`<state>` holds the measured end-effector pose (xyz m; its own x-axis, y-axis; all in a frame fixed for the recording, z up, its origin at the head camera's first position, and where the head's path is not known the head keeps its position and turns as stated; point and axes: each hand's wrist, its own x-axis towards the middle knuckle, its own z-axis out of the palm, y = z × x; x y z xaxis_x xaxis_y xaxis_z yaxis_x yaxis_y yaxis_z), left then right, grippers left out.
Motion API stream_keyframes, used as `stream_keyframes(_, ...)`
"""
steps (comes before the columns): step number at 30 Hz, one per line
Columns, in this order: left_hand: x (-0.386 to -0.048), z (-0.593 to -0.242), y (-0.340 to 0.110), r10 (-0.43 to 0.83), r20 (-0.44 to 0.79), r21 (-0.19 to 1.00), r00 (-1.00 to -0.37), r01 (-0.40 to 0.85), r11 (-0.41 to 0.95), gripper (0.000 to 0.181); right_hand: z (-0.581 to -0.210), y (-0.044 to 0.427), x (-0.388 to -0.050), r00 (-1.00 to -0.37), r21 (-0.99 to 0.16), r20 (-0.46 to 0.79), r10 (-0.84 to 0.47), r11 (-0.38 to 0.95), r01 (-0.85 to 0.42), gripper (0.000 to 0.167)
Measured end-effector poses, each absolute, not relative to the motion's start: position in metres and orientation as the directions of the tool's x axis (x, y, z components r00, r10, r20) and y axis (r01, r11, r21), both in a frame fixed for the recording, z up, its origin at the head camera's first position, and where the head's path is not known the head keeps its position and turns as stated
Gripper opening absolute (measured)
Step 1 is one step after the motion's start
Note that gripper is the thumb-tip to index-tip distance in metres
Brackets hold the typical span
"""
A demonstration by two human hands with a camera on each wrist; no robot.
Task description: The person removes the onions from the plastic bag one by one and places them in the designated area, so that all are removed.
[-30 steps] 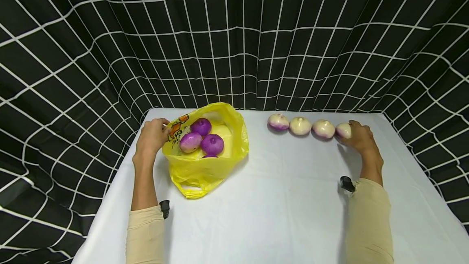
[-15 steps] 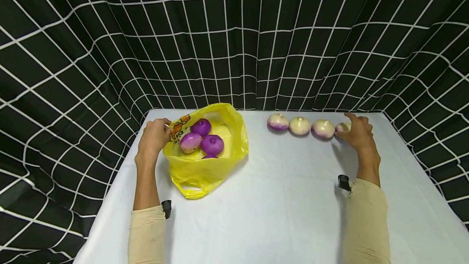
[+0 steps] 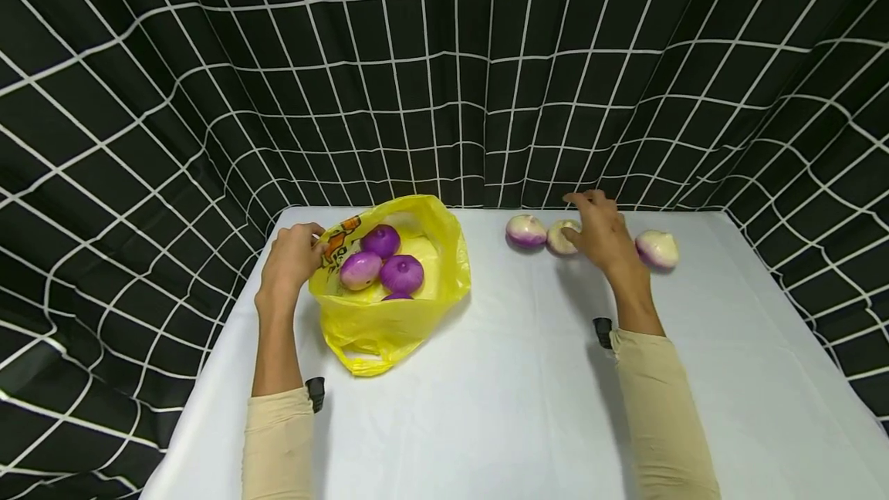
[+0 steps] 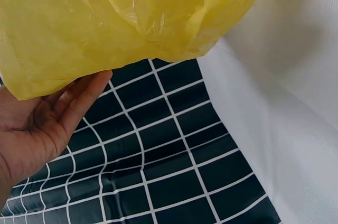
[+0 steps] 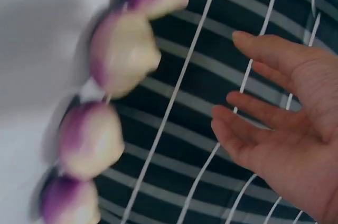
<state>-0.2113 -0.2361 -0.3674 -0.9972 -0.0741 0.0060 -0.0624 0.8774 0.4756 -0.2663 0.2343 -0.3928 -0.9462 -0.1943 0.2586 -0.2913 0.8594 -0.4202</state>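
Head | left hand [image 3: 290, 257] holds yellow bag [image 3: 389, 319] | dark printed lettering [image 3: 339, 255] illegible

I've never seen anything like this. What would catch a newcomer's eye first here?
Probably the bright yellow bag at the left of the white table, open to show purple vegetables, with the left hand at its left rim. Next, four paler vegetables lined up at the table's far right, the right hand hovering by them. Behind everything hangs a black cloth with white grid lines.
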Motion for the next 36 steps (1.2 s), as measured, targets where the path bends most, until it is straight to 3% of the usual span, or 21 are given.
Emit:
stream_keyframes(6,-0.212,-0.368,-0.234,-0.075,-0.004,0.48,-0.997,-0.068,0.874,0.034,-0.394,0.169,-0.266,-0.858,-0.322,0.285,-0.428,0.8,-0.506,0.051)
stream_keyframes(11,-0.215,-0.369,-0.233,-0.065,0.002,0.476,-0.998,-0.056,0.878,0.033,-0.395,0.113,-0.261,-0.74,-0.307,0.254,-0.622,0.674,-0.672,0.044)
stream_keyframes(15,-0.216,-0.369,-0.232,-0.072,-0.004,0.47,-0.997,-0.066,0.88,0.032,-0.391,0.071,-0.254,-0.621,-0.368,0.142,-0.771,0.541,-0.756,0.045)
stream_keyframes(19,-0.215,-0.369,-0.231,-0.069,-0.011,0.471,-0.998,-0.066,0.88,0.033,-0.39,0.031,-0.248,-0.459,-0.445,0.012,-0.888,0.406,-0.798,0.046)
stream_keyframes(24,-0.215,-0.37,-0.231,-0.062,-0.006,0.466,-0.998,-0.058,0.883,0.034,-0.398,-0.007,-0.245,-0.302,-0.496,-0.075,-0.95,0.298,-0.815,0.048)
stream_keyframes(27,-0.215,-0.37,-0.232,-0.055,-0.001,0.467,-0.998,-0.049,0.883,0.034,-0.404,-0.02,-0.245,-0.264,-0.482,-0.128,-0.956,0.292,-0.826,0.046)
stream_keyframes(32,-0.214,-0.369,-0.232,-0.065,0.001,0.467,-0.998,-0.057,0.882,0.034,-0.416,-0.034,-0.244,-0.193,-0.459,-0.229,-0.954,0.281,-0.843,0.025)
stream_keyframes(36,-0.213,-0.369,-0.232,-0.072,-0.002,0.468,-0.997,-0.064,0.881,0.033,-0.424,-0.039,-0.243,-0.173,-0.485,-0.262,-0.95,0.284,-0.827,0.018)
